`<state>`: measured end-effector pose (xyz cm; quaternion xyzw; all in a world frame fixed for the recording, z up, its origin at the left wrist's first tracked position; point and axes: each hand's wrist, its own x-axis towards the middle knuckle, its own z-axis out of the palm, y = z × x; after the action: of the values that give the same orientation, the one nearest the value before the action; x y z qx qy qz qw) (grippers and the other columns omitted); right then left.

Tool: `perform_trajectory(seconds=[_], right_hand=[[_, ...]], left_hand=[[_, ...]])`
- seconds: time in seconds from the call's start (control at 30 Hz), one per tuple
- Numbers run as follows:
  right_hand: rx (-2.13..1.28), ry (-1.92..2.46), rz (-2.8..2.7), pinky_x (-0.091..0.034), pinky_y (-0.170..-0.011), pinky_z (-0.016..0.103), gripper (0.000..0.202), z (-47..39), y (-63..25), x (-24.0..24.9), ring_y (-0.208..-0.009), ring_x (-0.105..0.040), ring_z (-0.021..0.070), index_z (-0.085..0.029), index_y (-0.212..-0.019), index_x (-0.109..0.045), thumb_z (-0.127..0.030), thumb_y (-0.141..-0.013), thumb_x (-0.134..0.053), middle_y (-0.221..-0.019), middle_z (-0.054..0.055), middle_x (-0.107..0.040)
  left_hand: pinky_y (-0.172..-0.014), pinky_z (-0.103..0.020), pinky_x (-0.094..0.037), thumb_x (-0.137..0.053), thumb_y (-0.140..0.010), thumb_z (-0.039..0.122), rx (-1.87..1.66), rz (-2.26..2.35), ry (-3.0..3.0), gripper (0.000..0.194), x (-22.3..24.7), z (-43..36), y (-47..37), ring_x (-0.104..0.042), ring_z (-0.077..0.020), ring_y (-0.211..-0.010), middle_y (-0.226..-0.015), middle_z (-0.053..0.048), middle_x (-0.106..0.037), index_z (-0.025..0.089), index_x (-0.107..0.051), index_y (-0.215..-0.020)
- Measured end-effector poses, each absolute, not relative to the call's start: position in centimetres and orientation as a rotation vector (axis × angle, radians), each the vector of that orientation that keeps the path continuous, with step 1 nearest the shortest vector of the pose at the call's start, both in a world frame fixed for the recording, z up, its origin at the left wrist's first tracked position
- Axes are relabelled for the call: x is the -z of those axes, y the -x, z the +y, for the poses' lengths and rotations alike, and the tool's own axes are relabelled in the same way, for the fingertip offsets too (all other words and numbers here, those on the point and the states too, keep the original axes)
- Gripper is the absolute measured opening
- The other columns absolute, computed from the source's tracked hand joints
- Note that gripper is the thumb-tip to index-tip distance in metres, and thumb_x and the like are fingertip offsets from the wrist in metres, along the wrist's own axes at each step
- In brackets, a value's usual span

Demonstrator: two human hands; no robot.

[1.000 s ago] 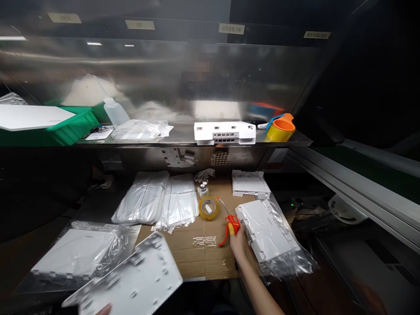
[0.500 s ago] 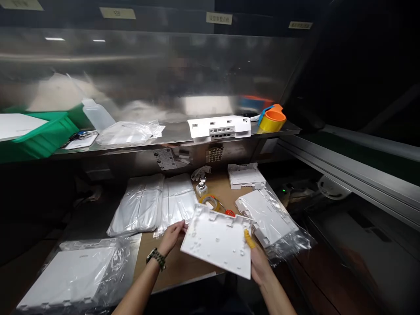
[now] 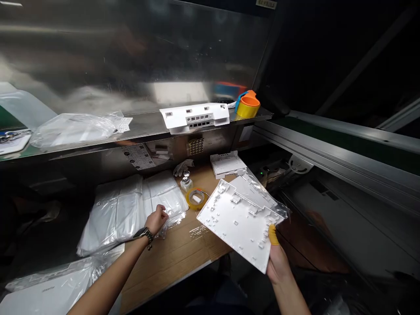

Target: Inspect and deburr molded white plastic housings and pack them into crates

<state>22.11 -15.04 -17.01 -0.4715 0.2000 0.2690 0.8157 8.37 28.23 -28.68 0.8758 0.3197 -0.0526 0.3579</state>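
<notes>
My right hand, with a yellow cover on one finger, grips the right corner of a white plastic panel. The panel is tilted, and clips and small posts show on its face. Over the near edge of the right stack of clear plastic bags, my left hand has its fingers closed at a bag's corner. A second stack of bags lies to the left. Behind the panel, a bagged white part is partly hidden.
A tape roll, a small bottle and a white part sit on the cardboard-covered table. The shelf above holds a white housing and a yellow-orange roll. A bagged panel lies front left.
My left hand has let go of the panel and moved left to the bags. My right hand has carried the panel rightwards. The view has turned to the right.
</notes>
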Motion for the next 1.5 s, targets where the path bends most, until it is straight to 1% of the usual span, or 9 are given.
perform_trajectory(seconds=[0.27,0.4,0.57,0.67,0.83,0.97,1.13,1.33,1.5], right_hand=[[-0.343,1.447,0.232,-0.060,-0.088,0.044,0.080,-8.7,-18.1,21.2,-0.102,-0.074,0.0314,-0.017,-0.136,-0.061,-0.074,-0.080,-0.064,-0.114,0.013,-0.077],[-0.300,1.520,-0.013,-0.056,-0.097,0.044,0.075,-1.0,-15.1,23.5,-0.111,-0.070,0.0317,-0.020,-0.124,-0.069,-0.078,-0.077,-0.063,-0.115,0.013,-0.076],[-0.287,1.549,-0.208,-0.046,-0.110,0.048,0.066,3.8,-13.5,24.5,-0.122,-0.064,0.0307,-0.021,-0.118,-0.071,-0.076,-0.085,-0.055,-0.114,0.015,-0.076],[-0.280,1.592,-0.221,-0.043,-0.112,0.050,0.067,3.6,-13.3,25.1,-0.123,-0.062,0.0312,-0.020,-0.121,-0.069,-0.075,-0.087,-0.052,-0.117,0.016,-0.075],[-0.274,1.633,-0.184,-0.043,-0.111,0.046,0.071,3.1,-13.0,25.4,-0.121,-0.063,0.0305,-0.017,-0.128,-0.064,-0.075,-0.088,-0.052,-0.125,0.018,-0.071],[-0.256,1.645,-0.116,-0.047,-0.107,0.045,0.075,3.2,-12.4,24.4,-0.112,-0.067,0.0320,-0.015,-0.122,-0.064,-0.079,-0.086,-0.050,-0.118,0.019,-0.073],[-0.237,1.593,-0.074,-0.042,-0.113,0.045,0.077,2.7,-11.2,23.5,-0.128,-0.059,0.0327,-0.015,-0.129,-0.061,-0.079,-0.087,-0.049,-0.124,0.019,-0.071],[-0.281,1.554,-0.169,-0.039,-0.116,0.048,0.074,2.9,-10.1,25.4,-0.135,-0.054,0.0339,-0.017,-0.131,-0.063,-0.076,-0.089,-0.049,-0.121,0.018,-0.073],[-0.232,1.601,-0.290,-0.043,-0.112,0.054,0.073,3.3,-9.7,25.7,-0.125,-0.063,0.0376,-0.021,-0.132,-0.067,-0.076,-0.090,-0.044,-0.110,0.017,-0.077]], left_hand=[[-0.071,-0.033,-0.059,-0.066,-0.095,0.034,0.145,0.828,-2.007,0.023,30.0,31.3,-9.2,-0.067,-0.0150,-0.077,-0.095,-0.003,-0.069,0.014,-0.065,-0.107],[-0.070,-0.033,-0.059,-0.066,-0.095,0.034,0.096,0.768,-2.040,0.022,30.6,30.6,-9.5,-0.066,-0.0148,-0.076,-0.094,-0.003,-0.069,0.014,-0.065,-0.105],[-0.070,-0.033,-0.057,-0.067,-0.094,0.037,0.071,0.708,-2.183,0.023,30.3,30.1,-9.3,-0.065,-0.0147,-0.075,-0.091,-0.002,-0.068,0.015,-0.066,-0.100],[-0.079,-0.038,-0.058,-0.066,-0.094,0.037,0.005,0.727,-2.299,0.023,28.8,31.2,-8.6,-0.066,-0.0178,-0.086,-0.100,-0.004,-0.069,0.015,-0.067,-0.100],[-0.105,-0.052,-0.046,-0.062,-0.096,0.035,-0.129,0.742,-2.525,0.021,24.7,33.6,-8.0,-0.053,-0.0279,-0.126,-0.142,-0.010,-0.056,0.019,-0.068,-0.108],[-0.108,-0.052,-0.042,-0.062,-0.095,0.034,-0.017,0.517,-2.627,0.020,22.5,33.7,-9.0,-0.054,-0.0273,-0.124,-0.139,-0.011,-0.059,0.019,-0.070,-0.107],[-0.111,-0.054,-0.038,-0.065,-0.094,0.033,0.090,0.329,-2.648,0.018,22.0,31.9,-10.1,-0.053,-0.0279,-0.128,-0.135,-0.010,-0.063,0.019,-0.071,-0.101],[-0.104,-0.054,-0.048,-0.066,-0.093,0.035,0.058,0.345,-2.561,0.043,21.3,30.7,-11.6,-0.061,-0.0285,-0.120,-0.146,-0.013,-0.055,0.020,-0.060,-0.133],[-0.083,-0.037,-0.058,-0.065,-0.081,0.012,-0.099,0.348,-2.486,0.067,18.8,31.1,-13.2,-0.068,-0.0232,-0.103,-0.147,-0.014,-0.057,0.023,-0.052,-0.146]])
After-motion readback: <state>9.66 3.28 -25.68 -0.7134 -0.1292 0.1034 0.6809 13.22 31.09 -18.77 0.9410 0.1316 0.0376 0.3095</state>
